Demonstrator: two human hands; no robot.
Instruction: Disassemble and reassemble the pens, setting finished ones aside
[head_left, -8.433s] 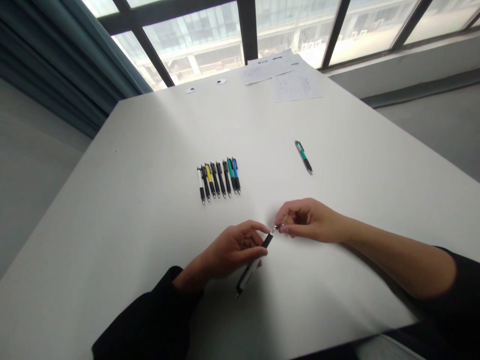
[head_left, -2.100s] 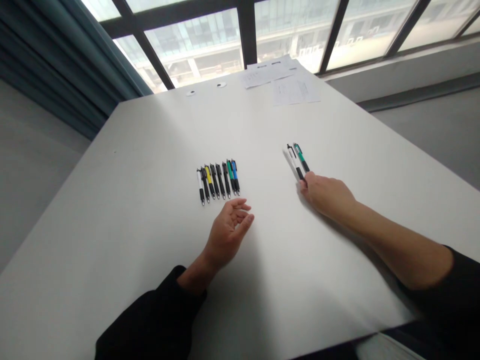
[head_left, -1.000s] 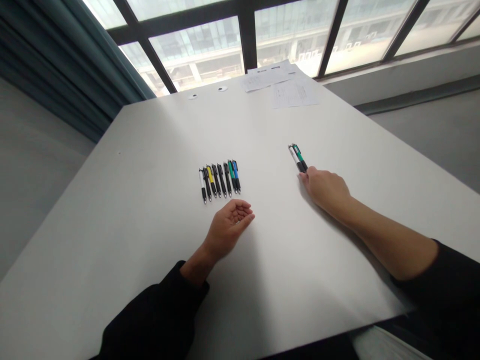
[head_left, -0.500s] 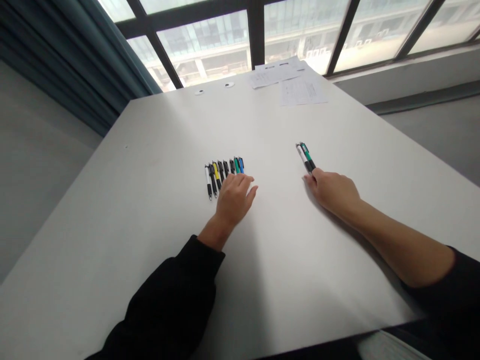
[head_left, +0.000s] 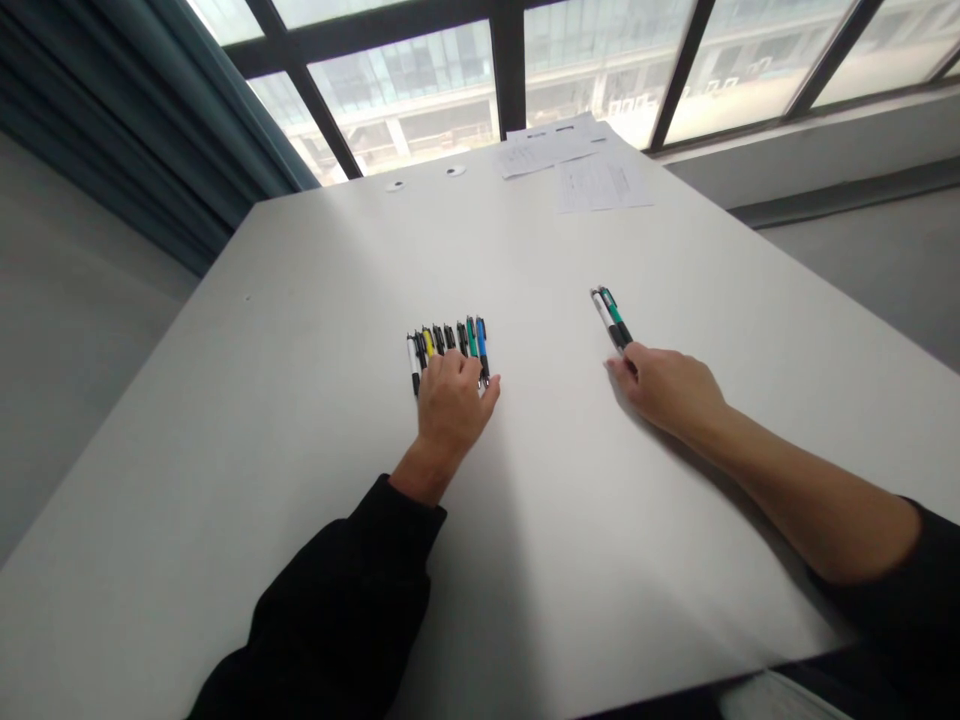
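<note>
Wide white table (head_left: 300, 420) ran toward tall dark-framed windows (head_left: 397, 100), with printed papers (head_left: 592, 170) near its far edge. Mid-table, the left hand (head_left: 450, 405) lay with fingers spread over a tight, parallel row of slim black-gripped retractable pens (head_left: 481, 350), hiding most of them; any grasp was unclear. Further right, the right hand (head_left: 664, 390) rested, fingertips curved loosely against a side-by-side pair of white and green pens (head_left: 611, 318), neither clearly released nor clenched.

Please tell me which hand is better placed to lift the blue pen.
Left, probably: the left hand lies over the row, thumb beside the blue pen; the right hand sits at two other pens.
</note>
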